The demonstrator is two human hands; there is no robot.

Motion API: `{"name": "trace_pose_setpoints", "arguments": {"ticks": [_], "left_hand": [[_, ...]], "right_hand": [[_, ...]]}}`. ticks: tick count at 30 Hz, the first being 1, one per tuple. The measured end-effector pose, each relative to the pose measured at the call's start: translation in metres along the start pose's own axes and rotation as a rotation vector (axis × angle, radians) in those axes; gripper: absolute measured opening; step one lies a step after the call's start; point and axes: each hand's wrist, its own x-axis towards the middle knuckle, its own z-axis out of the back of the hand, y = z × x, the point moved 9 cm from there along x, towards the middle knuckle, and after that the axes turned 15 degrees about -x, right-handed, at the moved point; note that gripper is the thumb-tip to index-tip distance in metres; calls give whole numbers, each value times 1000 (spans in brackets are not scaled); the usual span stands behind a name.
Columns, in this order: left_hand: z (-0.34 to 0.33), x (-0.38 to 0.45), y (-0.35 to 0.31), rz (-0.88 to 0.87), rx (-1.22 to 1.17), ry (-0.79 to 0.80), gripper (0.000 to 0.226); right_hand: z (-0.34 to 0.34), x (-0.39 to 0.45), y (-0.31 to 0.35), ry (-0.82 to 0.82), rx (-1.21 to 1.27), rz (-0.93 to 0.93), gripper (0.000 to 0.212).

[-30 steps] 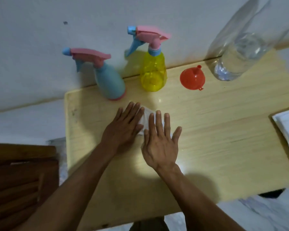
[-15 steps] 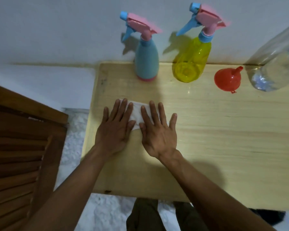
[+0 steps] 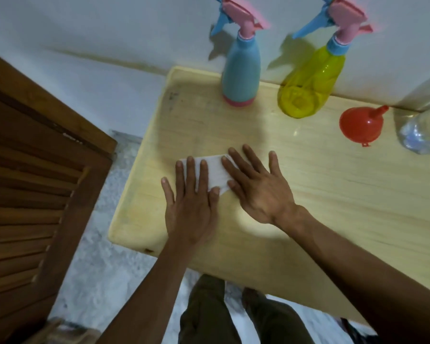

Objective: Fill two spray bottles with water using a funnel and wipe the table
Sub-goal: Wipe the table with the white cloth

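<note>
While both hands lie flat with fingers straight, left hand (image 3: 188,207) and right hand (image 3: 260,192) press a white folded cloth (image 3: 215,173) onto the pale wooden table (image 3: 333,194). Blue opaque spray bottle (image 3: 241,70), yellow see-through spray bottle (image 3: 310,80), red plastic funnel (image 3: 360,125) and clear plastic water bottle (image 3: 422,120) line the back edge.

Cloth (image 3: 215,173) under both hands; bottles (image 3: 241,68), funnel (image 3: 360,125) behind, on table (image 3: 333,194).

Home: louvred wooden door (image 3: 35,194), table (image 3: 333,194).
</note>
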Motion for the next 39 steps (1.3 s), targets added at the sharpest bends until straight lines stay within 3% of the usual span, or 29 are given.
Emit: {"name": "trace_pose_setpoints", "arguments": {"ticks": [14, 24, 33, 39], "left_hand": [[-55, -54, -95, 176, -63, -63, 64], [-85, -79, -156, 192, -91, -57, 65], [-115, -93, -214, 71, -78, 24, 67], [-126, -100, -244, -163, -53, 122, 65]], "right_hand": [[-11, -77, -72, 54, -44, 119, 57], [-18, -129, -118, 74, -71, 101, 56], [-27, -189, -163, 110, -53, -59, 57], [-34, -236, -175, 112, -4, -285, 57]]}}
